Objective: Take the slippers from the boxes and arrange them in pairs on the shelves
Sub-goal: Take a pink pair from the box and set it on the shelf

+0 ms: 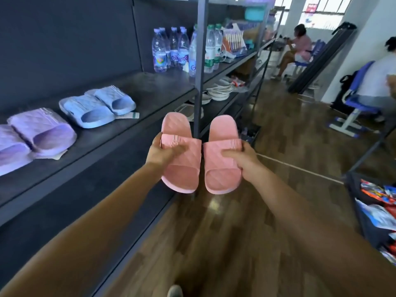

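Out over the floor, just right of the shelf's [150, 97] front edge: 2 pink slippers, held side by side and almost touching along their inner edges. Gripped 1 apiece: left hand [159, 154] curled round the strap of the left pink slipper [182, 170], thumb laid across the top; right hand [244, 161] wrapped the same way round the right pink slipper [221, 174]. Toes toward the body and tipped down, heels away, long axes roughly parallel and pointing off along the aisle, not into the shelf. Already set on that shelf, off to the left: a blue pair [96, 105] and, further left, a purple pair [36, 136], each lying with long axes slanted across the board's depth. Between the blue pair and the water bottles [171, 50], a stretch of dark board, up and to the left of both hands. Left hand nearer that stretch, right hand further out over the floor. Probably calls for a swing leftward and a turn of both slippers to match the pairs lying there, minding the upright post [200, 61] just beyond the heels.
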